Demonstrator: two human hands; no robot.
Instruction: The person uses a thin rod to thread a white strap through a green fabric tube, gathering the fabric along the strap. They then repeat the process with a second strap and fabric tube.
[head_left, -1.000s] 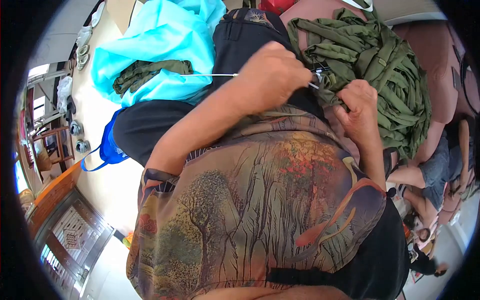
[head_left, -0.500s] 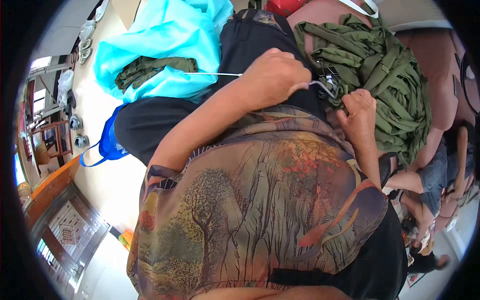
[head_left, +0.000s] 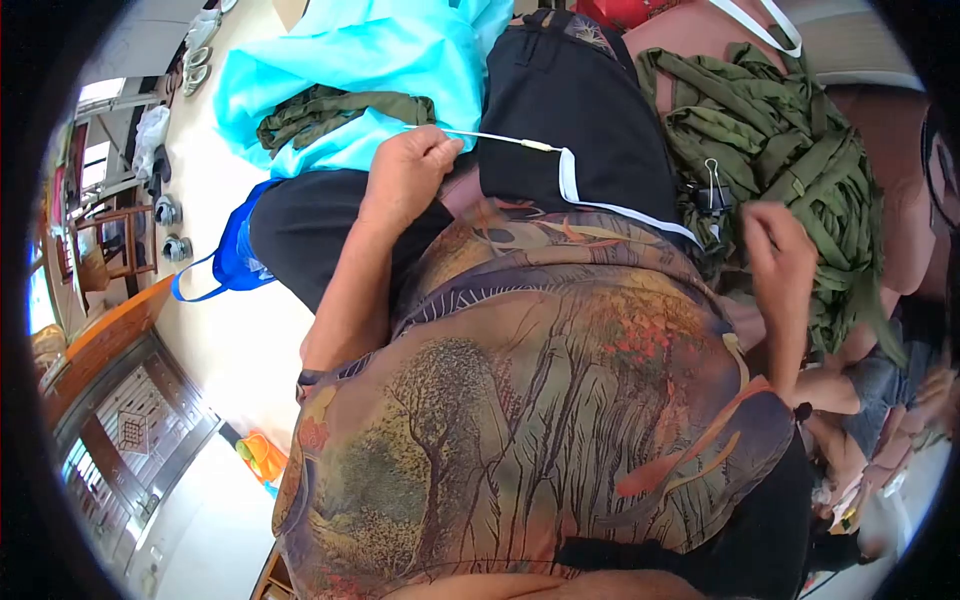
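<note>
My left hand (head_left: 405, 175) has its fingers closed at a thin white rod (head_left: 490, 136), above my left thigh. A flat white band (head_left: 630, 212) is joined to the rod's right end and runs across my lap toward the green cloth. My right hand (head_left: 782, 250) is smeared by motion, its fingers bent, over the left part of the olive-green fabric heap (head_left: 790, 150). Just left of that hand sits a black binder clip (head_left: 712, 197) with silver wire handles, near the band's far end.
A light-blue plastic bag (head_left: 350, 65) on the left contains more olive-green fabric (head_left: 340, 115). Below it is a blue bag (head_left: 235, 250) with a handle. Shoes (head_left: 172, 230) stand on the floor at left. Another person's leg (head_left: 840, 395) shows at right.
My left hand has moved left, and the white band now stretches across my lap. My right hand has shifted right, away from the clip. The view has shifted slightly.
</note>
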